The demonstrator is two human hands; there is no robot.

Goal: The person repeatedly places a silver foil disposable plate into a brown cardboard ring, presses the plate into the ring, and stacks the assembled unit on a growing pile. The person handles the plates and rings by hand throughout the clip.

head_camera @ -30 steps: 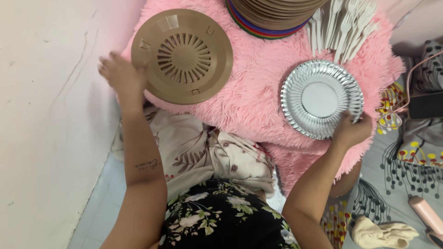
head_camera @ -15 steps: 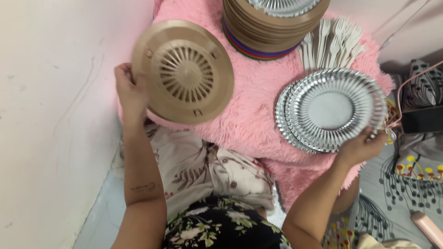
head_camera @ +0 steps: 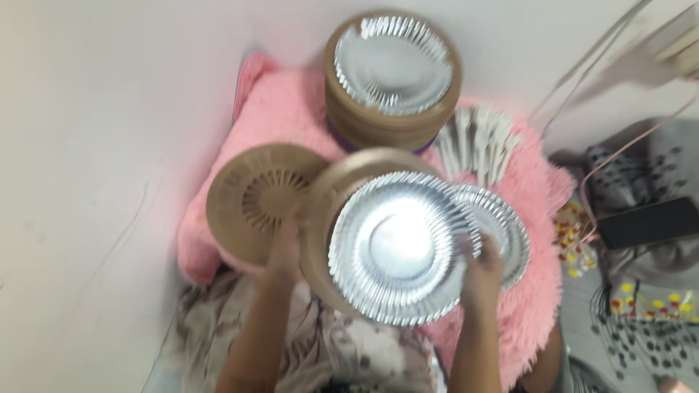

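A fluffy pink cushion [head_camera: 277, 124] is lying against a pale wall, carrying the plates. Nearest, the left hand [head_camera: 286, 244] is gripping the rim of a brown holder [head_camera: 324, 211] while the right hand [head_camera: 480, 266] is pressing a silver foil plate [head_camera: 397, 244] into it; seating the plate seems the step in hand, and it calls for centring the foil. A second brown holder [head_camera: 251, 200] is crowding the left, loose foil plates [head_camera: 510, 229] are lying right, and beyond are white forks [head_camera: 480, 142] and a finished stack [head_camera: 393, 80].
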